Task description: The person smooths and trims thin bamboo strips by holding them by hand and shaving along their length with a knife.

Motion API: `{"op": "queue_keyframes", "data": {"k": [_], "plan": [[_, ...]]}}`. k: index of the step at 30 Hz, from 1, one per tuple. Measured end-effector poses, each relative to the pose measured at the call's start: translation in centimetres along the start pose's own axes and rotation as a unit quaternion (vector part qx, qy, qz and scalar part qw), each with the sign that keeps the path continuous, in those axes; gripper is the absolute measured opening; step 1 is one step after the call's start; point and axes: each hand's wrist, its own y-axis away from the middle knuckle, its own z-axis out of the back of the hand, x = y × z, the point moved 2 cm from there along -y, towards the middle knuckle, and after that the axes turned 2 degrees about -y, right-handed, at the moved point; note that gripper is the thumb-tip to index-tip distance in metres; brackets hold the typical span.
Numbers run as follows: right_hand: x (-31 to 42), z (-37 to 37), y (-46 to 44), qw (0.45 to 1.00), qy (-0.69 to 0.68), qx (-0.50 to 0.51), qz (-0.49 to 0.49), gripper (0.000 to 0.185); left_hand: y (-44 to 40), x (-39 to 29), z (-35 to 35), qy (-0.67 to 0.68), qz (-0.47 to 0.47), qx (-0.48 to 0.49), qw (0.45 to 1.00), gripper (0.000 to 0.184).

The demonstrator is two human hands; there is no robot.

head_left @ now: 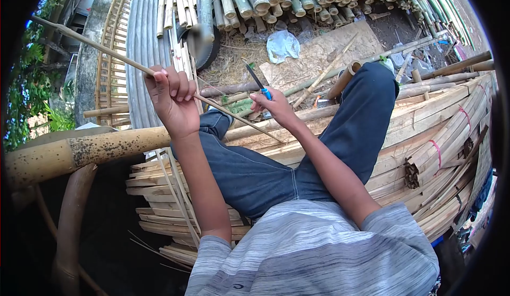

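Observation:
A long thin bamboo stick slants across the view from the upper left down toward my lap. My left hand is closed around it, with the fingers curled and the palm turned partly toward me. In my right hand is a knife with a blue handle and a dark, narrow blade pointing up and to the left. The blade is apart from the stick. The stick's lower end passes to the left of my right wrist, above split bamboo strips.
I sit on stacked split bamboo strips, some tied with pink string. A thick bamboo pole lies at left. Cut bamboo poles are piled ahead, near a plastic bag, cardboard and a dark tire.

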Motion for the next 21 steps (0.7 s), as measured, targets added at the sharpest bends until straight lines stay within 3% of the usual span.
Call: {"op": "queue_keyframes", "data": {"k": [3,21], "plan": [[-0.3,-0.2,-0.2,1.000,-0.002,-0.013,0.014,0.032,0.5,0.2,-0.8,-0.055,-0.054,-0.045,0.996,0.019],[2.1,0.3,0.5,0.989,-0.100,-0.029,-0.103,0.034,0.5,1.8,-5.0,-0.123,-0.115,-0.126,0.978,0.022]]}}
